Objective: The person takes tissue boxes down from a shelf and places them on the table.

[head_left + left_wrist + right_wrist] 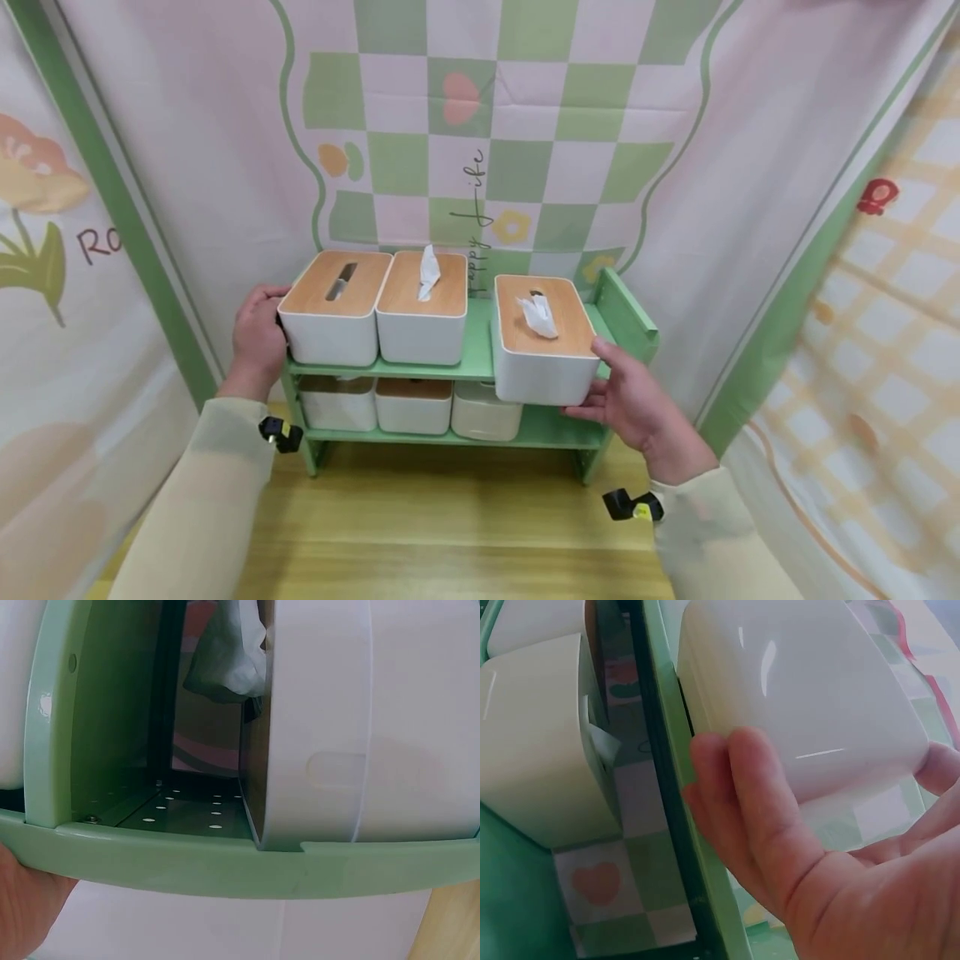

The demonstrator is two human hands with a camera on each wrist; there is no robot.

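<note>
My right hand point(637, 400) grips the right front corner of a white tissue box point(543, 379) with a wood-look lid and a tissue poking out. The thumb is at the lid's edge, and fingers point(761, 787) lie against the white underside. This box juts past the front edge of the green shelf rack point(480, 337). My left hand point(258, 342) is at the rack's left end, beside another tissue box point(330, 337) whose lid slot shows no tissue; its fingertips are hidden. Between these two boxes stands a third tissue box point(422, 337) with a tissue up.
The lower shelf holds two white boxes with wood-look lids, left point(337, 408) and middle point(414, 410), and a cream box point(486, 414) on their right. A raised green side panel point(633, 312) bounds the rack's right end. Patterned curtains point(525, 108) hang behind and at both sides.
</note>
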